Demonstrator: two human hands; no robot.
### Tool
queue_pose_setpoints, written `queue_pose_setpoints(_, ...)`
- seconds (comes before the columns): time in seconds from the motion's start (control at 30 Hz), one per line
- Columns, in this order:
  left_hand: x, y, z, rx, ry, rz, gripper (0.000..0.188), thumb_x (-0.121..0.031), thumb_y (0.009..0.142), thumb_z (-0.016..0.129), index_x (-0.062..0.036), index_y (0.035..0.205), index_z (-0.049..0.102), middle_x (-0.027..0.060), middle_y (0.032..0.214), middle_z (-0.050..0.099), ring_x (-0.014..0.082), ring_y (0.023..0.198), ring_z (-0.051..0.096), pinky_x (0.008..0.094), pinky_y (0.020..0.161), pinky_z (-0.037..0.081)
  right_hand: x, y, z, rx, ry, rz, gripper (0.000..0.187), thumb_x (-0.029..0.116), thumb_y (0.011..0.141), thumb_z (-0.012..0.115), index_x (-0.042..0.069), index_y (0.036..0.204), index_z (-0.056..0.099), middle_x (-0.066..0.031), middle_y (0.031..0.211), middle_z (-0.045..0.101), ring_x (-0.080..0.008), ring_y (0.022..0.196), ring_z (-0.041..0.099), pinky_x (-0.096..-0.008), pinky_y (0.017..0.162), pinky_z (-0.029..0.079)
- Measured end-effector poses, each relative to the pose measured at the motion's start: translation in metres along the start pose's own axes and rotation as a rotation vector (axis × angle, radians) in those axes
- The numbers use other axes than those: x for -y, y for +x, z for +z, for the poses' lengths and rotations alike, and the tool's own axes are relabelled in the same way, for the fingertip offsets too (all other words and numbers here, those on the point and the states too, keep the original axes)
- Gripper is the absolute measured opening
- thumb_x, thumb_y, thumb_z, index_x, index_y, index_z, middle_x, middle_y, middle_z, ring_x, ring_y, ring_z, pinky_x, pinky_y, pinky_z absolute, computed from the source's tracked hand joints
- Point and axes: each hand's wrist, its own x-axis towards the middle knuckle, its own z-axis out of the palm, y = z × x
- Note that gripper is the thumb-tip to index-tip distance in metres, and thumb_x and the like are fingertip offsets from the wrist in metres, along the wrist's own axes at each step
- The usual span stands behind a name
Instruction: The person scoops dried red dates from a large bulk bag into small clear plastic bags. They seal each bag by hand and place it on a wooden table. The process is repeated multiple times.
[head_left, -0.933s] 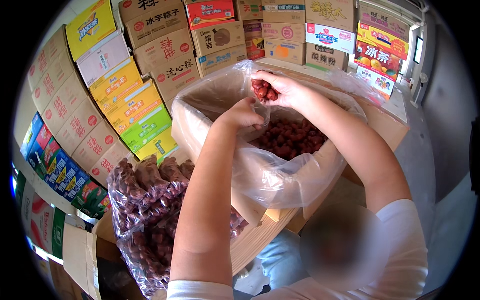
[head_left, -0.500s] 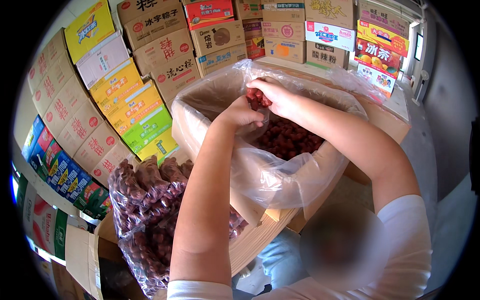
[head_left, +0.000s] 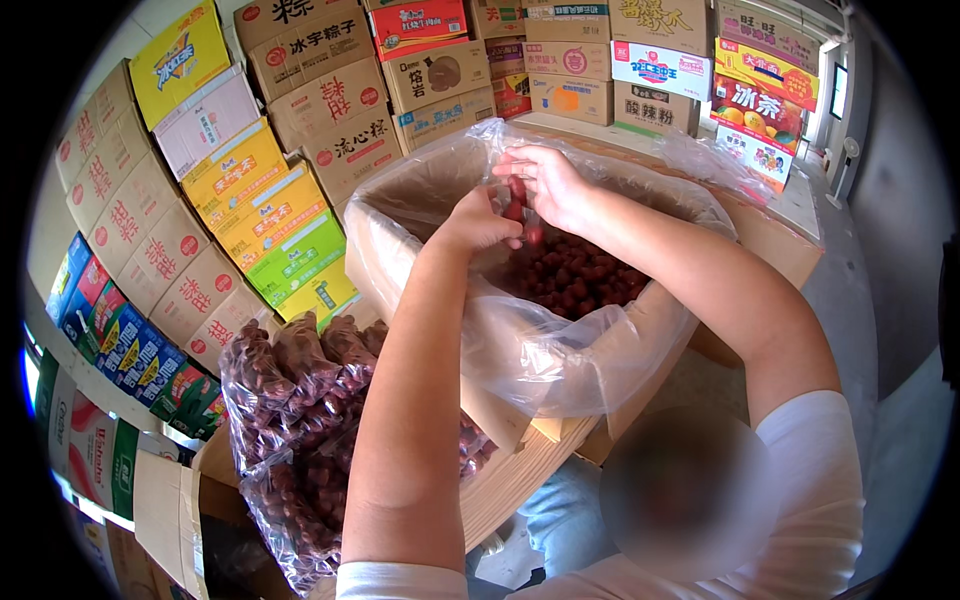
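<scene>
Above a liner-covered carton, both my hands are close together. My left hand (head_left: 482, 220) is closed, with what looks like a clear plastic bag (head_left: 492, 258) hanging under it, mostly hidden. My right hand (head_left: 552, 185) has its fingers apart, beside several red dates (head_left: 516, 205) dropping between the two hands. More dark red dates (head_left: 578, 278) lie loose inside the carton (head_left: 400, 275), whose clear liner (head_left: 560, 365) is folded over the rim. To the left of my left forearm stand several clear bags packed with dates (head_left: 300, 430).
Stacked cartons (head_left: 325, 100) line the back and left. A wooden surface (head_left: 515, 490) is under the date carton. At lower left is an open cardboard box (head_left: 165, 520). Crumpled clear plastic (head_left: 715, 165) lies on the ledge at back right. A blurred round shape (head_left: 690, 495) covers the lower right.
My right hand's fingers have opened and lifted slightly; the clump of dates it held has come loose and is falling. The left hand stays nearly in place.
</scene>
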Motion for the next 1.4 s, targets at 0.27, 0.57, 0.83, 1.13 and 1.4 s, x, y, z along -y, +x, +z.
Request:
queue_pose_setpoints(0.27, 0.021, 0.015, -0.002, -0.169, 0.248, -0.112, 0.061, 0.000, 0.076, 0.056, 0.0077, 0.135, 0.042, 0.0162, 0.103, 0.066, 0.0202, 0.069, 0.067, 0.0322, 0.064, 0.054, 0.003, -0.001, -0.006, -0.014, -0.350, 0.014, 0.034, 0.030, 0.086, 0.060, 0.004, 0.107, 0.058, -0.0149, 0.109, 0.064, -0.0264, 0.106, 0.057, -0.0428, 0.092, 0.044)
queue_pose_setpoints(0.57, 0.029, 0.029, -0.008, -0.249, 0.438, -0.145, 0.044, -0.008, 0.076, 0.052, 0.0061, 0.117, 0.060, 0.0242, 0.097, 0.069, 0.0335, 0.088, 0.070, 0.0397, 0.083, 0.053, -0.047, 0.020, -0.062, 0.548, -1.734, 0.767, 0.055, 0.039, 0.091, 0.057, 0.011, 0.137, 0.048, -0.0156, 0.141, 0.049, -0.0324, 0.126, 0.049, -0.0454, 0.100, 0.042)
queue_pose_setpoints(0.83, 0.024, 0.020, -0.002, -0.221, 0.297, 0.032, 0.050, -0.001, 0.080, 0.047, 0.0082, 0.129, 0.051, 0.0181, 0.116, 0.063, 0.0206, 0.056, 0.064, 0.0328, 0.056, 0.053, -0.061, 0.005, -0.060, 0.687, -1.756, 0.747, 0.088, 0.066, 0.084, 0.056, 0.021, 0.153, 0.023, -0.0100, 0.158, 0.023, -0.0296, 0.145, 0.020, -0.0436, 0.116, 0.019)
queue_pose_setpoints(1.13, 0.014, 0.010, -0.002, -0.218, 0.113, 0.105, 0.055, 0.003, 0.076, 0.047, 0.0085, 0.131, 0.048, 0.0190, 0.120, 0.060, 0.0191, 0.055, 0.062, 0.0317, 0.054, 0.051, -0.025, -0.036, -0.014, 0.494, -1.570, 1.067, 0.050, 0.063, 0.083, 0.063, 0.015, 0.072, 0.060, -0.0013, 0.065, 0.055, -0.0160, 0.057, 0.053, -0.0340, 0.058, 0.045)
queue_pose_setpoints(1.4, 0.012, 0.009, 0.001, -0.205, 0.205, 0.025, 0.052, -0.001, 0.077, 0.052, 0.0082, 0.128, 0.052, 0.0203, 0.112, 0.065, 0.0229, 0.060, 0.068, 0.0333, 0.062, 0.055, -0.049, -0.019, -0.032, 0.459, -1.404, 1.009, 0.078, 0.068, 0.072, 0.070, 0.018, 0.129, 0.051, -0.0072, 0.108, 0.058, -0.0204, 0.090, 0.058, -0.0402, 0.072, 0.052)
